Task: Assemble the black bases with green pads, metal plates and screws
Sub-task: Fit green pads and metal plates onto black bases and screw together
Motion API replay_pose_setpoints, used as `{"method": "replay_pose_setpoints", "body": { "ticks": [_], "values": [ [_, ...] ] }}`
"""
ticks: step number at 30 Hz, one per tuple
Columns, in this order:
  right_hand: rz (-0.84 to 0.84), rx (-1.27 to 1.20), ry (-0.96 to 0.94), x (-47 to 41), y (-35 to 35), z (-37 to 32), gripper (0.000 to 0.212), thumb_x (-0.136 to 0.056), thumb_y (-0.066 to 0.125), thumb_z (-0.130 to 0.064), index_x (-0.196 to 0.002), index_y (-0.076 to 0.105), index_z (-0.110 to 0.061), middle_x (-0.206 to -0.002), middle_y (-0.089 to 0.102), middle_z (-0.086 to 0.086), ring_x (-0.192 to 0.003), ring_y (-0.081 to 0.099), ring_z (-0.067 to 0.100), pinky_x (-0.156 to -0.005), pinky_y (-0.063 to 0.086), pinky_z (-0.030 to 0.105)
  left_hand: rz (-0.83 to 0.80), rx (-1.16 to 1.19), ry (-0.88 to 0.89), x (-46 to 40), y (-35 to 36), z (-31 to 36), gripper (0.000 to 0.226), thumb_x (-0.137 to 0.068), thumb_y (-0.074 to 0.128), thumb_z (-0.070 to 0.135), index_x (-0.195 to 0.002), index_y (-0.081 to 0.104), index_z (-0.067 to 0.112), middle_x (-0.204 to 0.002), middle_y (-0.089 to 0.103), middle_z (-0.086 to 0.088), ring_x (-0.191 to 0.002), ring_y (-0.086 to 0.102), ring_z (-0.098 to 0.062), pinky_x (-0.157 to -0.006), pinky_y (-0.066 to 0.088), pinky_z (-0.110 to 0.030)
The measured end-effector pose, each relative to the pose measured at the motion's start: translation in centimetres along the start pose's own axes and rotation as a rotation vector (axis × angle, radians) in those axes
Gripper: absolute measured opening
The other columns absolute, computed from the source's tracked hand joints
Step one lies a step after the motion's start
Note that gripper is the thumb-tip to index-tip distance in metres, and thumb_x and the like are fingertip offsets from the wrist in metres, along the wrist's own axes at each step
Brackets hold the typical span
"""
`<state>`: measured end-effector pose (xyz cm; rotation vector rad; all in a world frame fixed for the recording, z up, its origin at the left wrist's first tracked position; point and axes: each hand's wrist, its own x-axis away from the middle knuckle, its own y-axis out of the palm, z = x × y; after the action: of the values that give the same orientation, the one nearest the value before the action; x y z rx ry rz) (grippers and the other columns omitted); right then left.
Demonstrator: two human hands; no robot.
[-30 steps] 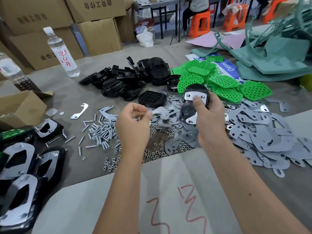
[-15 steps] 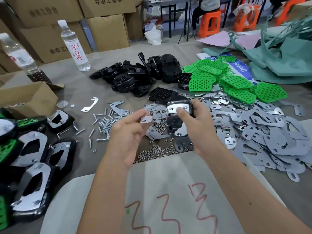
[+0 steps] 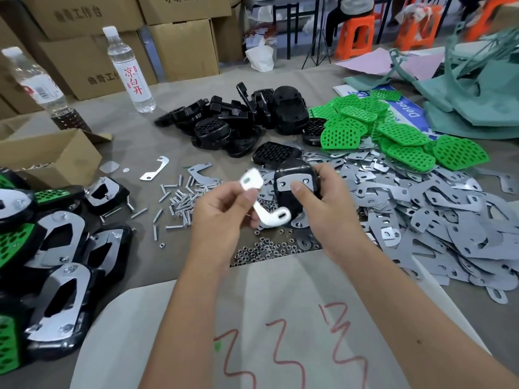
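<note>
Right hand [image 3: 323,209] grips a base [image 3: 295,175] with one plate [image 3: 292,183] on; left hand [image 3: 222,214] pinches a bracket [image 3: 266,217]. Finished units [image 3: 56,248] piled left; many bases [image 3: 233,122], pads [image 3: 393,133] remain.

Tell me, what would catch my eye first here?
Probably the two hands at the centre: the left hand pinches a curved metal plate while the right hand holds a black base. Bright green pads lie heaped behind on the right, beside a grey spread of metal plates.
</note>
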<state>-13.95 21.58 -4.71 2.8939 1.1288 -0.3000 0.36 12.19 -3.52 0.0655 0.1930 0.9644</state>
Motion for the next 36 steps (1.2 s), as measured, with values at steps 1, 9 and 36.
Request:
{"method": "replay_pose_setpoints", "body": {
  "ticks": [1, 9, 36],
  "values": [
    [-0.008, -0.006, -0.012, 0.2, 0.1, -0.1, 0.010, -0.099, 0.066, -0.017, -0.106, 0.062, -0.021, -0.099, 0.071, 0.011, -0.093, 0.070, 0.028, -0.077, 0.059, 0.042, -0.035, -0.025, -0.028, 0.1, 0.3, -0.1, 0.025, -0.092, 0.072, 0.007, -0.075, 0.077, 0.025, -0.065, 0.068, 0.000, -0.050, 0.058, -0.008, -0.048, 0.049, -0.020],
    [-0.113, -0.088, 0.025, 0.8, 0.4, -0.6, 0.008, -0.100, 0.064, -0.007, -0.108, 0.065, -0.009, -0.100, 0.072, 0.021, -0.086, 0.069, 0.029, -0.087, 0.055, 0.054, -0.039, -0.137, -0.006, 0.0, 0.2, -1.2, 0.026, -0.088, 0.080, 0.009, -0.071, 0.070, 0.025, -0.058, 0.063, 0.002, -0.045, 0.050, -0.010, -0.044, 0.041, -0.018],
    [-0.217, -0.339, 0.234, 1.0, 0.5, -0.9, 0.024, -0.106, 0.050, -0.003, -0.126, 0.063, -0.002, -0.123, 0.070, 0.026, -0.116, 0.067, 0.048, -0.101, 0.051, 0.065, 0.157, -0.206, 0.000, 0.3, 0.8, -1.3, 0.031, -0.076, 0.091, 0.025, -0.099, 0.070, 0.026, -0.093, 0.075, 0.008, -0.078, 0.071, -0.017, -0.063, 0.055, -0.040]
  ]
}}
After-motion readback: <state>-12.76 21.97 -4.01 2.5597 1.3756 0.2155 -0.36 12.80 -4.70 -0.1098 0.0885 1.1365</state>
